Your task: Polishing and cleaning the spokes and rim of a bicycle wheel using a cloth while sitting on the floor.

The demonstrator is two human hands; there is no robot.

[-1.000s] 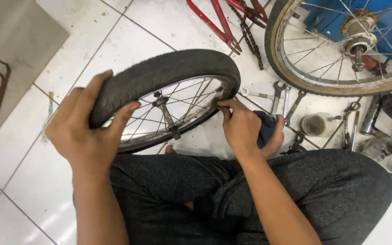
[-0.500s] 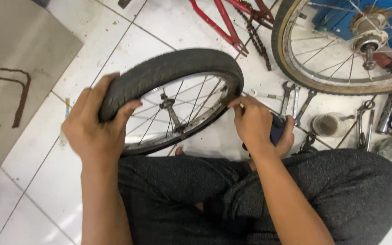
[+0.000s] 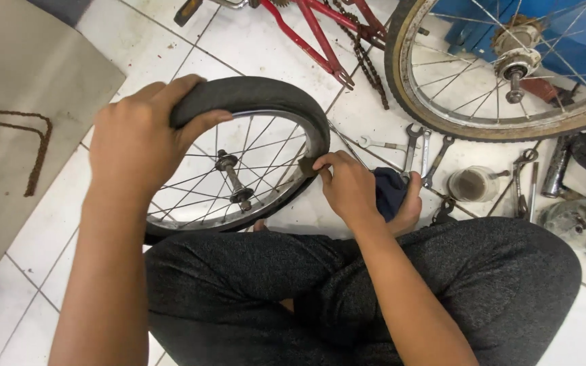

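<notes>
Small wheel [image 3: 239, 169]: propped on lap, tyre partly seated.
Left hand [image 3: 137, 139]: fingers clamped over tyre top.
Right hand [image 3: 350, 186]: fingertips pinching tyre edge at rim.
Risk: pinched fingertips; wheel slipping onto spanners [image 3: 422, 152].

no packages, no labels, no signs, no screens anywhere on the tiled floor

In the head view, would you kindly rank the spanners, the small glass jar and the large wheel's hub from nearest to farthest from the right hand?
From the right hand, pinching the small wheel's tyre:
1. Spanners, on the tiles just right of the hand.
2. Small glass jar, further right, beyond the spanners.
3. Large wheel's hub, far upper right, by the red bicycle frame.
</notes>
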